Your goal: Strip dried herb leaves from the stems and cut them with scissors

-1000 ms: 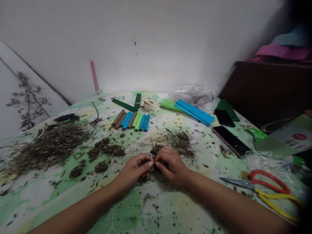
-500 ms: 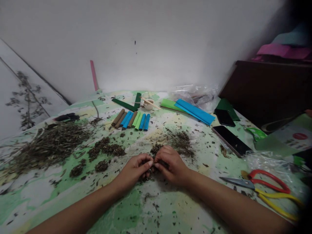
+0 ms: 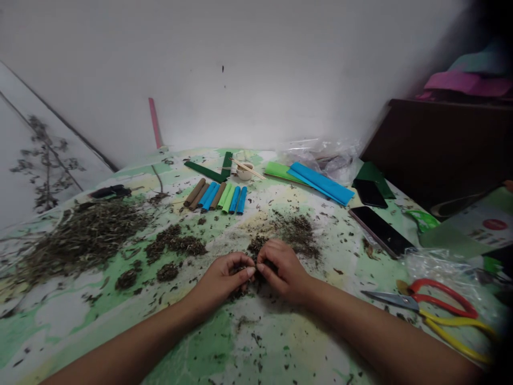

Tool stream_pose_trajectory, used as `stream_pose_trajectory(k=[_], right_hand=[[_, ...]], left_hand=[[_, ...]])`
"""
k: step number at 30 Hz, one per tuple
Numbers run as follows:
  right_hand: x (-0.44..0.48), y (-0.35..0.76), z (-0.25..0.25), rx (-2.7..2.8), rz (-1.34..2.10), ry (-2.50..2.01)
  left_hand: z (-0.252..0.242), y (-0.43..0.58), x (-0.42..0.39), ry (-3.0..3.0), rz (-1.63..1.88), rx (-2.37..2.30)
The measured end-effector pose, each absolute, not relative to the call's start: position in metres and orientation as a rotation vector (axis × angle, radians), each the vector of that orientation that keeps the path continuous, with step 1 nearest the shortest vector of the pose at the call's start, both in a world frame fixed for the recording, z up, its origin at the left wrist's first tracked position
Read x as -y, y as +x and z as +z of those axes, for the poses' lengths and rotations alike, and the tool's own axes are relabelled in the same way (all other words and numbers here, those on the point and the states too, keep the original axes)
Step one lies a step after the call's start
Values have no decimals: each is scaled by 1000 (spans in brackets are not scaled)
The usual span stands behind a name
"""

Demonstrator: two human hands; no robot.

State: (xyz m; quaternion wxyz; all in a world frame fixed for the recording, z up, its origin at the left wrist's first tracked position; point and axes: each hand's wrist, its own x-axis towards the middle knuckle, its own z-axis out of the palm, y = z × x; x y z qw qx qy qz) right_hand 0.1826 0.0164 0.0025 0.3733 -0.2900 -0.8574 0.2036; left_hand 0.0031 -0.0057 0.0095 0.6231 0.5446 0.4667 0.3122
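Observation:
My left hand (image 3: 229,275) and my right hand (image 3: 285,270) meet fingertip to fingertip low over the table, both with fingers curled in a pinch. Dark crumbly dried leaves show between and under the fingers, though much of what they hold is hidden. Just beyond the knuckles is a small heap of crushed dried leaf (image 3: 256,244), with finer dark crumbs (image 3: 298,232) spread to its right. Left of my left hand lie several clumps of dried leaf (image 3: 167,272).
A large pile of dried stalks (image 3: 88,230) covers the left side. Behind my hands lies a row of brown, blue and green rolls (image 3: 216,197). A small cup (image 3: 244,172) with sticks, folded blue paper (image 3: 323,184), a phone (image 3: 380,231) and scissors (image 3: 401,300) are also there.
Both hands stay in nearly the same place, fingertips together. The fingertips have shifted slightly to the right, with small finger movements; nothing else on the table has moved.

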Motion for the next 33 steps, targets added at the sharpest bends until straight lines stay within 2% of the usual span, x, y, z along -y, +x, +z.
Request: stream_pose_trajectory(k=[33], right_hand=[[-16, 183, 2, 2141, 528, -835]], left_hand=[[10, 3, 6, 1188, 786, -1104]])
